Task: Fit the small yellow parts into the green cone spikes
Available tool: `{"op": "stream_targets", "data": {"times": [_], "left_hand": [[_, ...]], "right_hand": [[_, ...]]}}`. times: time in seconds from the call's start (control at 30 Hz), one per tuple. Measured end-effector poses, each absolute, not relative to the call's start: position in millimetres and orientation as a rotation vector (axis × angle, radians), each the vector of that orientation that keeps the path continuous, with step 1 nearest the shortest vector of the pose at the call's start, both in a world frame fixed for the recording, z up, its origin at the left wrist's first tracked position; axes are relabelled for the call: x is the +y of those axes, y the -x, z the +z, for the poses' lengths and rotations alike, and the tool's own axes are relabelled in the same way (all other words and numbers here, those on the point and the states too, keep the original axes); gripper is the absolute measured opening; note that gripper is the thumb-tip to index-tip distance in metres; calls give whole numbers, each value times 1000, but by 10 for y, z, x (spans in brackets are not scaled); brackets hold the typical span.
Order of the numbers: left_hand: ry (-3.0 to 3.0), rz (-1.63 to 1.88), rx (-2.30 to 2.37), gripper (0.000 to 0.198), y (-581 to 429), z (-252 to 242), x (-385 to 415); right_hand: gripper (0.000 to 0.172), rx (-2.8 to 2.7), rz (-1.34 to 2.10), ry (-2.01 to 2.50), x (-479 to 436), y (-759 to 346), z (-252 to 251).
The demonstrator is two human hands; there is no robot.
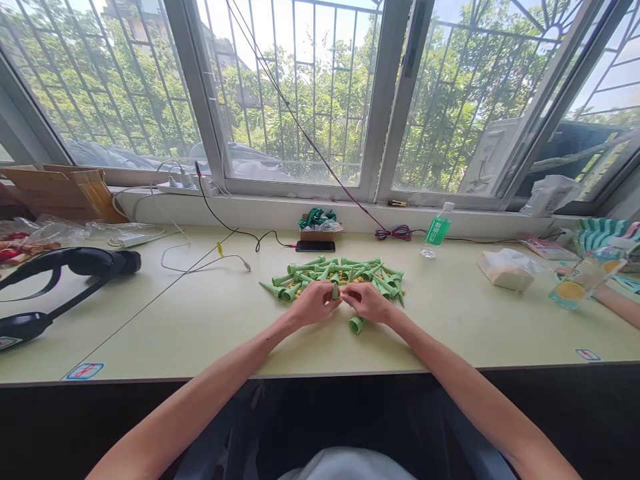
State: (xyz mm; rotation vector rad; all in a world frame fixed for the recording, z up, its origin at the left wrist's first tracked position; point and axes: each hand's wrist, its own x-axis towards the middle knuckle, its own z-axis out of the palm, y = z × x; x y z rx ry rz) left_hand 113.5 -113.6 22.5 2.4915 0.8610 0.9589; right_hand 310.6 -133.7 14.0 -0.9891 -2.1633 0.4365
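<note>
My left hand (316,303) is closed around a small green cone (335,292), held upright just above the table. Close beside it, my right hand (367,301) has its fingertips pinched together near the cone; whatever they hold is too small to make out. Behind both hands lies a pile of green cones (305,268), with small yellowish pieces (299,291) scattered among them. One loose green cone (356,325) rests under my right hand, its round end facing me.
A phone (315,247) lies behind the pile, before a small box of green foil (320,223). To the right stand a bottle (438,230) and a tissue pack (507,270); another person's arm (617,303) reaches in. A black headset (75,263) and cables (200,267) lie left.
</note>
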Motion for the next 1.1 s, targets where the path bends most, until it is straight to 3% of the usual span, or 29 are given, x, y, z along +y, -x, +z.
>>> {"op": "stream_targets", "data": {"times": [1.1], "left_hand": [[-2493,959,861,8,-1133,235,-1139]], "right_hand": [[28,-2230,381,985,-1269,-3115,72]]}}
